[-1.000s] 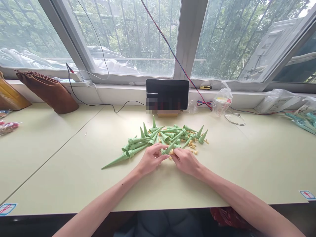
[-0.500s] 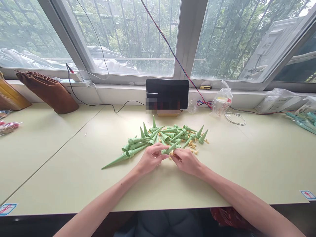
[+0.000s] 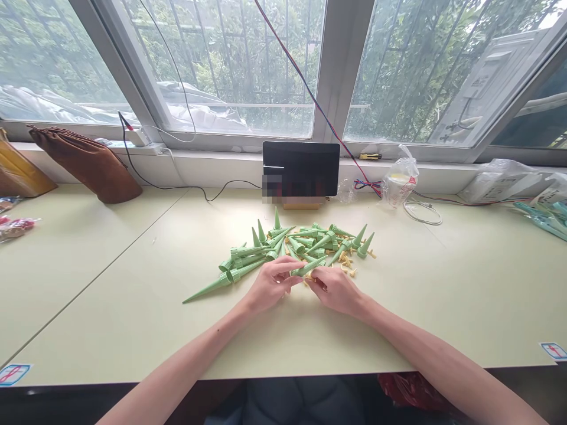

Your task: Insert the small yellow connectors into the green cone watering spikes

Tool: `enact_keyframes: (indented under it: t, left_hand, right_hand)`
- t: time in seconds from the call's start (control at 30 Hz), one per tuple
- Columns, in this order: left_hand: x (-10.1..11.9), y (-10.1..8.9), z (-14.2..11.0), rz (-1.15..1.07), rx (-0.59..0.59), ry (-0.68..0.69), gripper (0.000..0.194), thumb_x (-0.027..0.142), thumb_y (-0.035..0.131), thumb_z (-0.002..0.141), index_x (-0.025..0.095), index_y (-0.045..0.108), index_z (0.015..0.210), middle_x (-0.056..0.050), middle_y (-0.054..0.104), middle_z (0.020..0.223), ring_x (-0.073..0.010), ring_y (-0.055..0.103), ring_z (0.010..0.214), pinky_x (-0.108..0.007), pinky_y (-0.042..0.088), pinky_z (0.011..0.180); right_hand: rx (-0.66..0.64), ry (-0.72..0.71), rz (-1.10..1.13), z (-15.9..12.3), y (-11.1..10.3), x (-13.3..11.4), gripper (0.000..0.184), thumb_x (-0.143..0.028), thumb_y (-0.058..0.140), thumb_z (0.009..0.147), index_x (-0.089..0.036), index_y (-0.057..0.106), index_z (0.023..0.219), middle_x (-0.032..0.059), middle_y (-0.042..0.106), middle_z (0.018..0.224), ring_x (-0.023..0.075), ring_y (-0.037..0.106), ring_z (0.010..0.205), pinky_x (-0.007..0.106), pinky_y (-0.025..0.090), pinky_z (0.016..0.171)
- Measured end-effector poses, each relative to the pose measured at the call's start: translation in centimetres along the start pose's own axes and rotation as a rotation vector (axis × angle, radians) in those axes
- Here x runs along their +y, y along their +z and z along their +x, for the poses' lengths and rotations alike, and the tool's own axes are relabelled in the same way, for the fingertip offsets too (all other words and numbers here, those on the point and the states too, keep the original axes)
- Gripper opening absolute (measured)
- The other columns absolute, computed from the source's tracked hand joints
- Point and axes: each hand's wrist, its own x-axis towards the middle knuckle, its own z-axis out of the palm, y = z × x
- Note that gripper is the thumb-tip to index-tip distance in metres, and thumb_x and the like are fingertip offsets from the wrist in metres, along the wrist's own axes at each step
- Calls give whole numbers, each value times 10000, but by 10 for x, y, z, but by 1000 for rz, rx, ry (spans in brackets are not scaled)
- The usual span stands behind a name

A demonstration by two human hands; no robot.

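My left hand (image 3: 271,285) is closed around the wide end of a green plastic watering spike (image 3: 312,266), whose pointed tip slants up to the right. Close beside it, my right hand (image 3: 335,289) is pinched on a small yellow plastic valve (image 3: 309,275), mostly covered by the fingers. Whether the valve sits in the spike is hidden. Just beyond both hands lies a heap of similar green spikes (image 3: 248,260), some standing point up. Several loose yellow valves (image 3: 346,260) are scattered at the heap's right side.
A dark-screened tablet (image 3: 301,168) stands behind the heap on a small stand. A brown pouch (image 3: 88,168) leans at the back left. Towards the back right are a bagged cup (image 3: 398,183) and a coiled white cable (image 3: 423,213). The pale table's (image 3: 301,354) front edge runs below my forearms.
The held spike has tilted slightly, its tip shifting a little to the right and down. Both hands keep almost the same place and grip.
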Motion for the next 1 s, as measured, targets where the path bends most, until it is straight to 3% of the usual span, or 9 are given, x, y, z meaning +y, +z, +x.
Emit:
enact_keyframes:
  t: [0.43, 0.77, 1.0]
  left_hand:
    - [0, 1, -1, -4, 8, 7, 251, 285, 681, 870, 237, 770, 1099, -87, 681, 1062, -88, 574, 602, -193, 527, 457]
    - [0, 1, -1, -23, 3, 7, 260, 248, 671, 877, 251, 766, 1118, -81, 671, 1078, -58, 540, 546, -188, 518, 444]
    - [1, 1, -1, -45, -9, 17, 265, 259, 666, 883, 250, 762, 1129, -84, 672, 1088, -39, 524, 507, -185, 518, 444]
  right_hand:
    - [-4, 86, 104, 1, -1, -3, 319, -251, 500, 963, -190, 459, 652, -43, 454, 552, 85, 367, 480, 225, 291, 484]
    - [-11, 198, 356, 5, -6, -10, 348, -312, 533, 942, -187, 439, 630, -58, 366, 548, 80, 288, 487, 231, 249, 464]
    - [-74, 320, 546, 4, -7, -10, 350, -380, 572, 932, -172, 509, 658, -53, 362, 558, 78, 268, 488, 237, 204, 444]
